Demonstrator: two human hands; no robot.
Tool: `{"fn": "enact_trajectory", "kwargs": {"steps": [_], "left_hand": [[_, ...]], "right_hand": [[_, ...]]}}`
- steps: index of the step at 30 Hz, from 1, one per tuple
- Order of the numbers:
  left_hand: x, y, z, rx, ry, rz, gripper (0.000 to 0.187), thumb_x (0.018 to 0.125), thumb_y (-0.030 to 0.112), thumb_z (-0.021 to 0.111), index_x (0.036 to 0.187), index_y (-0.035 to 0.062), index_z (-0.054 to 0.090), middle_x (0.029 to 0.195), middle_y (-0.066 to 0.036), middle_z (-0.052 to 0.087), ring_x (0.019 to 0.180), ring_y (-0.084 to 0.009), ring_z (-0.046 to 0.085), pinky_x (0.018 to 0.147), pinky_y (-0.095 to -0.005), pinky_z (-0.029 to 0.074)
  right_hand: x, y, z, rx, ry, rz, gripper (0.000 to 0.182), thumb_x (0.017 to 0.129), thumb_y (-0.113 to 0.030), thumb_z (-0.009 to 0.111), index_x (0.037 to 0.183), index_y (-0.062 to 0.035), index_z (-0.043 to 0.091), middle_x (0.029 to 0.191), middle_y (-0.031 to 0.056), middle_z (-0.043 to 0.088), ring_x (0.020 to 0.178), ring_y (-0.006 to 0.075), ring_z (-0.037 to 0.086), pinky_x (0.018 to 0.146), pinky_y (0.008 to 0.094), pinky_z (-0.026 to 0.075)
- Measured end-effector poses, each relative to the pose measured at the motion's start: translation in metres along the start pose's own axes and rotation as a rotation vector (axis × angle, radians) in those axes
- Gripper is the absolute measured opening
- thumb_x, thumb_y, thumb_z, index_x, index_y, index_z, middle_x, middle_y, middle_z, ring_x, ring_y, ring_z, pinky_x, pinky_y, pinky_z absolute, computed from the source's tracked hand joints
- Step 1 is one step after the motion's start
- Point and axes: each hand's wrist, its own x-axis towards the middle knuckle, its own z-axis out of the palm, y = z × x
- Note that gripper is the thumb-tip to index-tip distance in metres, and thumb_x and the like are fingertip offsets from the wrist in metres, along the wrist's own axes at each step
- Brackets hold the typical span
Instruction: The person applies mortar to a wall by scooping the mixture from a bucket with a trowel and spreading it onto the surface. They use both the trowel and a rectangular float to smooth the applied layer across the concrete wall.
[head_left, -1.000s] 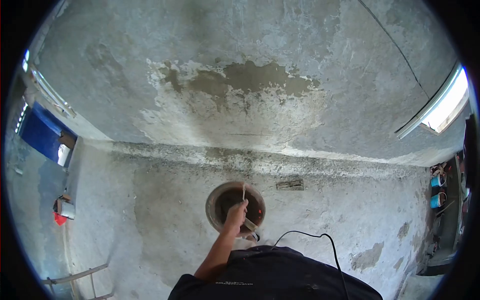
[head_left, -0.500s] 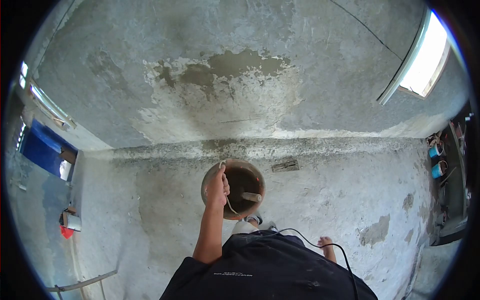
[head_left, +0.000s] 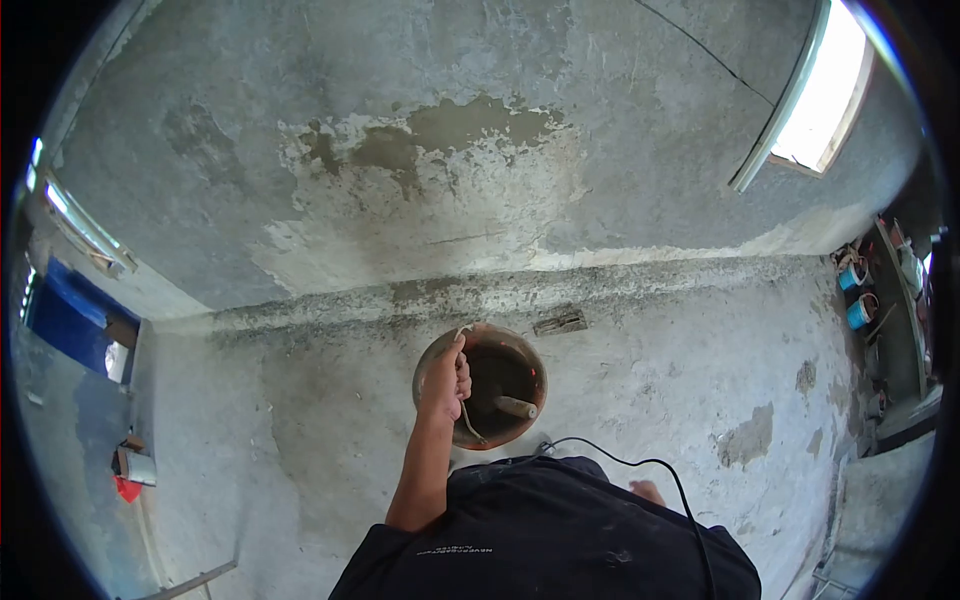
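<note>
My left hand [head_left: 446, 380] is closed round the thin cord-like handle of a reddish-brown bucket [head_left: 541, 400]. The bucket hangs in front of my body, and its inside is dark. A pale cylindrical tool handle [head_left: 517, 407] sticks out inside it toward the right; what the handle belongs to is hidden. My right hand [head_left: 648, 491] is low at my right side, away from the bucket and partly covered by my dark shirt. Its fingers do not show clearly.
A rough plastered wall [head_left: 480, 190] with a damp patch rises ahead. A small rectangular block-like object [head_left: 560, 321] lies on the concrete floor near it. Blue buckets [head_left: 860, 311] stand far right. A black cable [head_left: 640, 462] runs over my shirt. At left is a metal can [head_left: 138, 467].
The view has shifted a little, and the bucket in my left hand sits slightly further right. My right hand has dropped back, more hidden by the shirt. My shoes no longer show.
</note>
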Motion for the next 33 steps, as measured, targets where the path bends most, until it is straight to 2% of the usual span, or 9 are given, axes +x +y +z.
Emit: {"fn": "enact_trajectory", "kwargs": {"steps": [2, 8, 11, 15, 20, 22, 24, 27, 33], "left_hand": [[0.002, 0.005, -0.013, 0.016, 0.014, 0.025, 0.041, 0.089, 0.047, 0.065, 0.068, 0.0184, 0.044, 0.046, 0.008, 0.027, 0.034, -0.0052, 0.02, 0.035, -0.0238, 0.014], [-0.006, 0.032, -0.074, -0.032, 0.033, 0.02, 0.042, 0.089, 0.047, 0.065, 0.067, 0.0184, 0.044, 0.046, 0.008, 0.026, 0.034, -0.0059, 0.02, 0.035, -0.0239, 0.014], [-0.015, 0.053, -0.109, -0.062, 0.047, 0.003, 0.042, 0.092, 0.043, 0.063, 0.065, 0.019, 0.042, 0.047, 0.006, 0.027, 0.033, -0.0082, 0.022, 0.034, -0.0255, 0.016], [-0.006, 0.068, -0.149, -0.091, 0.083, -0.003, 0.044, 0.091, 0.044, 0.063, 0.063, 0.0195, 0.04, 0.047, 0.006, 0.025, 0.033, -0.0081, 0.02, 0.034, -0.0259, 0.015], [0.014, 0.086, -0.185, -0.13, 0.127, -0.03, 0.045, 0.091, 0.044, 0.063, 0.062, 0.0197, 0.039, 0.047, 0.007, 0.024, 0.034, -0.0077, 0.019, 0.035, -0.0257, 0.014], [0.027, 0.095, -0.198, -0.116, 0.153, -0.046, 0.045, 0.09, 0.045, 0.064, 0.063, 0.0198, 0.039, 0.047, 0.007, 0.023, 0.034, -0.0076, 0.018, 0.035, -0.0258, 0.014], [0.044, 0.105, -0.21, -0.16, 0.241, -0.053, 0.044, 0.09, 0.047, 0.063, 0.064, 0.0199, 0.04, 0.047, 0.006, 0.023, 0.035, -0.0078, 0.019, 0.035, -0.0259, 0.014], [0.073, 0.118, -0.226, -0.172, 0.328, -0.051, 0.045, 0.089, 0.049, 0.063, 0.064, 0.0199, 0.04, 0.047, 0.006, 0.023, 0.035, -0.008, 0.019, 0.035, -0.0255, 0.014], [0.136, 0.146, -0.235, -0.246, 0.46, -0.007, 0.042, 0.09, 0.047, 0.061, 0.065, 0.0195, 0.04, 0.048, 0.006, 0.025, 0.035, -0.0081, 0.019, 0.035, -0.0255, 0.015]], "right_hand": [[0.005, -0.043, 0.013, 0.438, 0.191, 0.389, 0.031, 0.092, -0.034, 0.058, 0.108, -0.0088, 0.062, 0.085, 0.0078, 0.067, 0.073, 0.0214, 0.065, 0.065, 0.0417, 0.049], [-0.002, -0.131, 0.061, 0.452, 0.139, 0.271, 0.029, 0.092, -0.033, 0.058, 0.109, -0.0092, 0.063, 0.088, 0.007, 0.069, 0.076, 0.0212, 0.065, 0.068, 0.04, 0.05], [0.01, -0.144, 0.095, 0.134, -0.073, 0.263, 0.042, 0.092, -0.03, 0.061, 0.114, 0.0057, 0.062, 0.101, 0.0176, 0.069, 0.085, 0.0271, 0.067, 0.075, 0.0445, 0.053], [0.01, -0.172, 0.126, 0.159, -0.103, 0.358, 0.03, 0.091, -0.034, 0.06, 0.102, -0.0071, 0.066, 0.089, 0.0079, 0.069, 0.078, 0.0192, 0.064, 0.068, 0.0392, 0.049], [-0.004, -0.223, 0.133, 0.236, 0.068, 0.198, 0.027, 0.092, -0.032, 0.059, 0.097, -0.0062, 0.064, 0.09, 0.008, 0.069, 0.074, 0.0207, 0.065, 0.062, 0.034, 0.05], [0.034, -0.21, 0.129, -0.037, 0.286, -0.149, 0.027, 0.086, -0.03, 0.063, 0.084, -0.0038, 0.066, 0.076, 0.0123, 0.067, 0.062, 0.025, 0.063, 0.062, 0.0403, 0.051], [0.086, -0.217, 0.11, -0.345, 0.42, -0.299, 0.034, 0.079, -0.034, 0.066, 0.081, -0.0008, 0.067, 0.084, 0.0182, 0.069, 0.081, 0.0309, 0.067, 0.074, 0.0426, 0.052], [0.058, -0.339, 0.061, -0.053, 0.739, -0.306, 0.067, 0.078, -0.045, 0.075, 0.122, 0.001, 0.053, 0.119, 0.0261, 0.056, 0.115, 0.0405, 0.053, 0.097, 0.0454, 0.043], [0.109, -0.637, -0.073, -0.095, 1.181, -0.775, 0.095, 0.071, -0.035, 0.085, 0.142, -0.0002, 0.032, 0.141, 0.0268, 0.037, 0.13, 0.044, 0.037, 0.107, 0.0514, 0.034]]}}
